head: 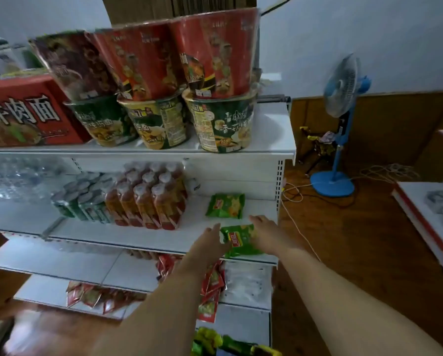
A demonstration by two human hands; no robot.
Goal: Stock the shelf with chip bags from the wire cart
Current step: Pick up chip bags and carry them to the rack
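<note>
A green foil chip bag [241,240] is pressed flat at the front edge of the white metal middle shelf [138,235], held between two bare hands. The left hand [210,244] is laid on its left edge, the right hand [265,233] on its right, fingers [255,219] extended and loosely spread. A second green chip bag [225,205] is seen lying just behind.

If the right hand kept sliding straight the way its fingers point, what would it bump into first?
Probably the back chip bag. The right hand rests on the front chip bag and points up-left, deeper into the shelf, where that bag lies. Depth is hard to judge.
</note>
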